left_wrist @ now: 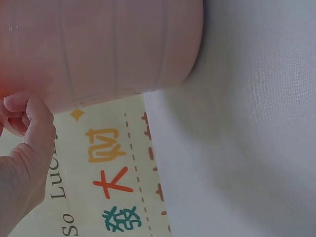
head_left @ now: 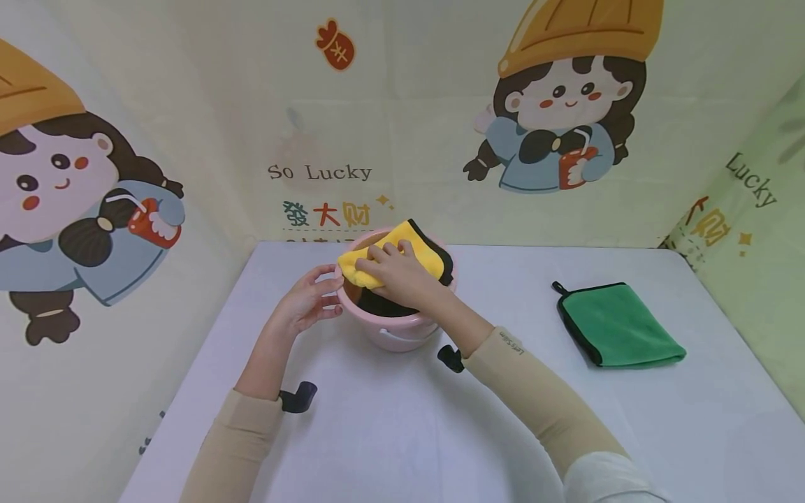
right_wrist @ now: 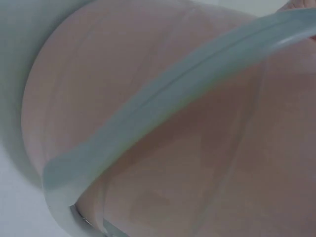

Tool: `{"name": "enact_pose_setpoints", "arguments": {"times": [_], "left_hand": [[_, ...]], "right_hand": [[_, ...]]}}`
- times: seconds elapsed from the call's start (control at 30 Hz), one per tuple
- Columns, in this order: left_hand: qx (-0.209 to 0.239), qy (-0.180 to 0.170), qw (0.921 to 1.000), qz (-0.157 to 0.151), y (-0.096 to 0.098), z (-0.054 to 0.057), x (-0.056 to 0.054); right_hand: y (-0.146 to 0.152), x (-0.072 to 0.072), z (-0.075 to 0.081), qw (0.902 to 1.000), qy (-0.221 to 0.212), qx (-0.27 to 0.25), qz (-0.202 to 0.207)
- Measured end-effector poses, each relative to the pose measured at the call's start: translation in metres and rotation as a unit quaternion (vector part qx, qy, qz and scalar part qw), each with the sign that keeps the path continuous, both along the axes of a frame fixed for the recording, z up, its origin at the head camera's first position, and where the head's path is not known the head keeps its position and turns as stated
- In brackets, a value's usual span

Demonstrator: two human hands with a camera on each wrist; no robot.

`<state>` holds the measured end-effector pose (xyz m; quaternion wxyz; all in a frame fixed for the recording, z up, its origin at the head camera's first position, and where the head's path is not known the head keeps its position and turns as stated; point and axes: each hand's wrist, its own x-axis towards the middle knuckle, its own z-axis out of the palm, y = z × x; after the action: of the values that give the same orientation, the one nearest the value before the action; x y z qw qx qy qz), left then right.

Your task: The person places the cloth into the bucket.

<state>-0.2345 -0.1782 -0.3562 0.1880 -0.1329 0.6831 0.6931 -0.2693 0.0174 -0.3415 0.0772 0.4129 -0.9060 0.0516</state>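
Observation:
A pink bucket (head_left: pixel 390 335) stands upright on the table, its pale handle (right_wrist: pixel 163 94) hanging across the outer wall. A yellow cloth (head_left: pixel 430 260) with a black border lies in the bucket's mouth, partly above the rim. My right hand (head_left: pixel 402 276) grips the cloth from above with bent fingers; the palm side is hidden. Dark material (head_left: pixel 383 305) shows inside the bucket below that hand. Fingers of my left hand (head_left: pixel 308 297) touch the bucket's left side near the rim, loosely bent and outside it. In the left wrist view, the left hand (left_wrist: pixel 29 148) is beside the pink wall.
On the right of the white table (head_left: pixel 377 433) lies a folded green cloth (head_left: pixel 619 325) with black edging and a small loop. A printed curtain (head_left: pixel 415 140) hangs right behind the table's back edge and along both sides.

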Motion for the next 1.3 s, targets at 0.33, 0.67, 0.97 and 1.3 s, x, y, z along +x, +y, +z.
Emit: {"name": "enact_pose_setpoints", "arguments": {"times": [0.33,0.67,0.97,1.3], "left_hand": [[0.001,0.002,1.0,-0.008,0.0,0.0,0.0],[-0.004,-0.002,1.0,-0.005,0.0,0.0,-0.001],[0.004,-0.001,1.0,-0.008,-0.001,0.001,0.0],[0.001,-0.003,1.0,-0.003,-0.001,0.001,0.0]], "right_hand": [[-0.002,-0.003,-0.005,0.9962,-0.082,0.029,-0.002],[-0.004,-0.005,-0.01,0.9883,-0.134,0.072,0.01],[-0.005,-0.006,-0.013,0.9778,-0.179,0.106,0.029],[-0.003,-0.003,-0.012,0.9643,-0.212,0.156,0.024]]}}
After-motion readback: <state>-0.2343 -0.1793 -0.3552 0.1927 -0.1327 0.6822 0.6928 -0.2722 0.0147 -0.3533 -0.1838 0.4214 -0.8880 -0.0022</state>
